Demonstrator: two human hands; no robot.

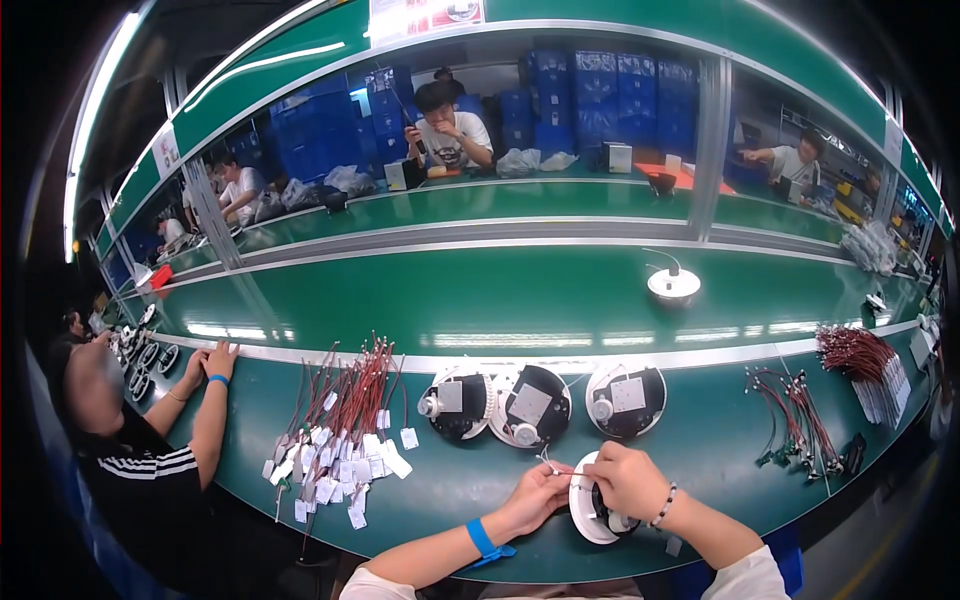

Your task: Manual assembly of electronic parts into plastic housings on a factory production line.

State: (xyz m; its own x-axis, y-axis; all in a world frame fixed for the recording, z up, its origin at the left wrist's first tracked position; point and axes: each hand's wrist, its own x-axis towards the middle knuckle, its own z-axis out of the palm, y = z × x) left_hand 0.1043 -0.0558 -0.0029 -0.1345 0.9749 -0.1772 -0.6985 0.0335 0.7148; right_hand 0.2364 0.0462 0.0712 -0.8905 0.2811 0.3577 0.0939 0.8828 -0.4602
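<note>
Right hand (627, 480) clamped over round white plastic lamp housing (588, 513); left hand (541, 493) pinching thin white wire (551, 463) at its rim; green workbench (470, 490).

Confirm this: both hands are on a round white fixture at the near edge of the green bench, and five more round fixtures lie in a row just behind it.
Not quite. The head view shows three round fixtures in the row behind, not five. The rest holds: the left hand and right hand are both on the round white fixture at the near edge of the green bench.
</note>
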